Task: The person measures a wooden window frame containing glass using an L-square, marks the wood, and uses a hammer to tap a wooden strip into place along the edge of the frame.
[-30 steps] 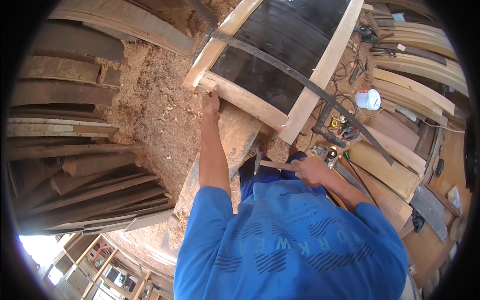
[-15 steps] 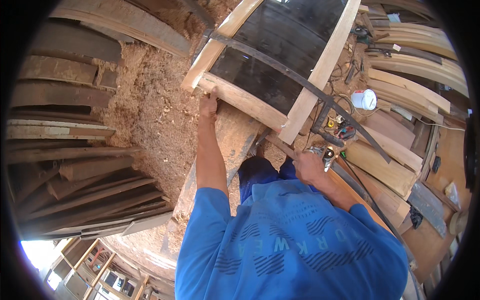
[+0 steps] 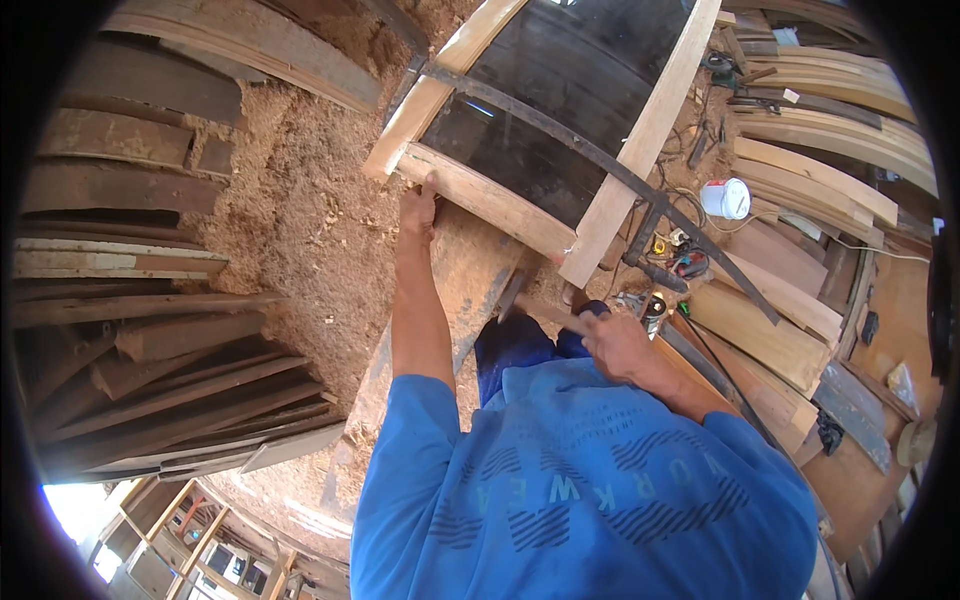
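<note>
A wooden frame [image 3: 500,206] around a dark, shiny panel [image 3: 585,85] lies in front of me. My left hand [image 3: 418,208] grips its near rail close to the left corner, thumb against the edge, the other fingers partly hidden. In my right hand [image 3: 612,342] is a hammer [image 3: 548,312], its wooden handle in my closed fingers. The dark hammer head is slightly blurred and hangs just short of the near rail, apart from it. A long dark metal bar clamp [image 3: 560,133] crosses over the frame.
Wood shavings [image 3: 290,220] cover the floor at left, beside stacked dark boards [image 3: 120,255]. Pale planks [image 3: 815,190] are piled at right. A white bucket [image 3: 726,199], cords and tools, including a power tool [image 3: 655,305], lie close to the frame's right side.
My right hand has drawn the hammer back toward my body, away from the frame's near rail. My left hand and the frame stay where they were.
</note>
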A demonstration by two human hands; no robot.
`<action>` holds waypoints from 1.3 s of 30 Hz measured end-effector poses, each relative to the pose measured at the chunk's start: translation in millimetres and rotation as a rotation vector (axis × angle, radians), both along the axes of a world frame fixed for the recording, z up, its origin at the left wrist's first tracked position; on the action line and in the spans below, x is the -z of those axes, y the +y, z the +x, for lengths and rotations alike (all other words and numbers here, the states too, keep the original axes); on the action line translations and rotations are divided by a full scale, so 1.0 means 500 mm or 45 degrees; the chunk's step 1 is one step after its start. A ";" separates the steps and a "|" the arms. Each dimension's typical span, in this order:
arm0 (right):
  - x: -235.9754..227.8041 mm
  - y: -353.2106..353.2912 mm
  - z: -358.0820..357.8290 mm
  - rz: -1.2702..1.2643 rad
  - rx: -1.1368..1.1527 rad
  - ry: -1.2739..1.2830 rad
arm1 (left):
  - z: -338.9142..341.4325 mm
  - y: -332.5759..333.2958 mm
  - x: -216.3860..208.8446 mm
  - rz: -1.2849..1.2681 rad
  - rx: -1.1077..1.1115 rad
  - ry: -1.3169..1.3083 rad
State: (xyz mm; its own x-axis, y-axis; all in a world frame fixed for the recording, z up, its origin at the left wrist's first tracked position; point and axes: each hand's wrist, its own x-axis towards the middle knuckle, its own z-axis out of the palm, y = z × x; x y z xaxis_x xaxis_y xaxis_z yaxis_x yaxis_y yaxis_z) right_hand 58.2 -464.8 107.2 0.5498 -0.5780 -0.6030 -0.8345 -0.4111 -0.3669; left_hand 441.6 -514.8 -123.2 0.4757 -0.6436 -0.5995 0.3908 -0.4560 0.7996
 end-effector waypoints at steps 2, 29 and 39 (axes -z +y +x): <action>-0.011 0.000 -0.001 0.150 -0.261 -0.050 | 0.010 0.006 0.007 0.026 0.012 -0.020; -0.046 -0.097 0.035 0.833 0.585 -0.480 | -0.042 -0.018 -0.027 0.010 -0.084 -0.128; -0.016 -0.307 0.225 0.290 -0.074 -0.731 | -0.017 -0.063 -0.025 -0.418 -0.889 0.522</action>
State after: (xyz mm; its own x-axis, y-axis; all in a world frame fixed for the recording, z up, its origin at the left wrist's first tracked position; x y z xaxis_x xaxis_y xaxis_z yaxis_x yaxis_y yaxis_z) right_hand 170.4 -618.4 115.0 0.8499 -0.4290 -0.3061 -0.4562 -0.3081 -0.8348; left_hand 432.9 -546.3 -110.8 0.6132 -0.4558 -0.6451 0.7804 0.2234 0.5839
